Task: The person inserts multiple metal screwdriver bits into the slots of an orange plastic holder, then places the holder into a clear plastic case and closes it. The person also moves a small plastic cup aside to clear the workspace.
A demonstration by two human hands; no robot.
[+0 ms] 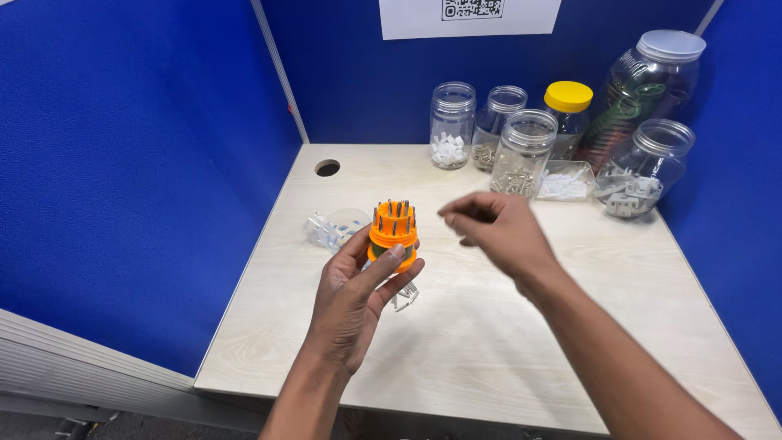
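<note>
My left hand (354, 297) holds up an orange round bit holder (393, 232) with several metal screwdriver bits standing in its top ring. The thumb and fingers wrap its lower part. My right hand (497, 228) hovers just right of the holder, fingers pinched together near the bits; whether it holds a bit I cannot tell. A small clear plastic piece (405, 295) lies on the desk (489, 342) under the left hand's fingers.
A clear plastic lid or case (334, 228) lies left of the holder. Several clear jars (521, 151) with small parts, one with a yellow lid (568, 98), and a small clear tray (566, 183) stand at the back right. A cable hole (327, 168) sits near blue partition walls.
</note>
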